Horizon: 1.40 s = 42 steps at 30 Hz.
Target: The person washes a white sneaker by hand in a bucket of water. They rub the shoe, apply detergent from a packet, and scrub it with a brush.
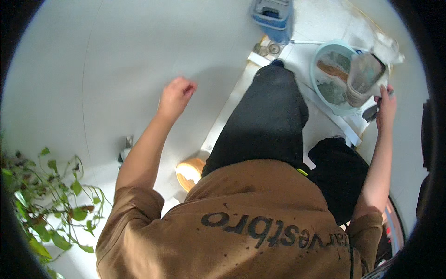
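My left hand is raised over the pale floor at left of centre, fingers curled in, with nothing visible in it. On the right, my right hand grips the edge of what looks like a wet, pale shoe, tilted over the rim of a light blue basin. Cloudy, foamy water fills the basin, and a long orange-brown item lies in it, partly hidden by the shoe. Beside my right fingers is a dark, bristly object, perhaps a brush; whether I hold it too, I cannot tell.
A blue plastic container stands beyond my foot, near a round drain fitting. A low white ledge runs beside my leg. A crumpled white item lies past the basin. To the left are a trailing plant and an orange-rimmed bowl.
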Tool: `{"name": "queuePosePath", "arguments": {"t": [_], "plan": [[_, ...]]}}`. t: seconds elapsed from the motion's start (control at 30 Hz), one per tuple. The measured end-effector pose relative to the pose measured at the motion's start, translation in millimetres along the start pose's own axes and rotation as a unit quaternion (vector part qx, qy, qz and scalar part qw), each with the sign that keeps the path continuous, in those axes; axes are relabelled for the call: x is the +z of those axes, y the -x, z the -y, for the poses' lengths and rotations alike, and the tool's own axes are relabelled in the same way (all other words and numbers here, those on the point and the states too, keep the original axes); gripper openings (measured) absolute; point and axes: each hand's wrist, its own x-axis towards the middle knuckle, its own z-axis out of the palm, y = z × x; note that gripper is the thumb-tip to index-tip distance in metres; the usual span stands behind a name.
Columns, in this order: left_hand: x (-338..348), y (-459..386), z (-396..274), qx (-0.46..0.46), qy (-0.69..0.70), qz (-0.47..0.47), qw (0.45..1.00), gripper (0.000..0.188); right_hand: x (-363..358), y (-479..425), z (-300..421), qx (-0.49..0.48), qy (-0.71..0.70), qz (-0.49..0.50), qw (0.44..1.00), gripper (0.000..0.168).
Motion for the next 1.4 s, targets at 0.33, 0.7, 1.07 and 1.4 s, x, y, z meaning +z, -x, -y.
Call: {"name": "queuePosePath", "arguments": {"t": [0.33, 0.7, 1.07, 1.4], "plan": [[96.2, 370.7, 95.3, -0.322, -0.029, 0.295, 0.899, 0.026, -11.8, -24.4, -49.8, 0.024, -0.004, 0.041, 0.999, 0.038], [120.2, 366.8, 109.4, -0.413, -0.190, 0.544, 0.705, 0.051, 30.0, -3.6, -16.3, -0.014, 0.019, 0.004, 1.000, 0.027], [101.6, 117.4, 20.7, -0.233, 0.037, 0.200, 0.951, 0.040, 34.7, 25.1, 12.8, 0.015, -0.065, 0.005, 0.998, 0.021], [82.5, -163.0, -239.8, 0.062, 0.460, 0.126, 0.877, 0.036, 30.6, 55.2, 62.1, 0.013, -0.164, 0.010, 0.986, 0.022]]}}
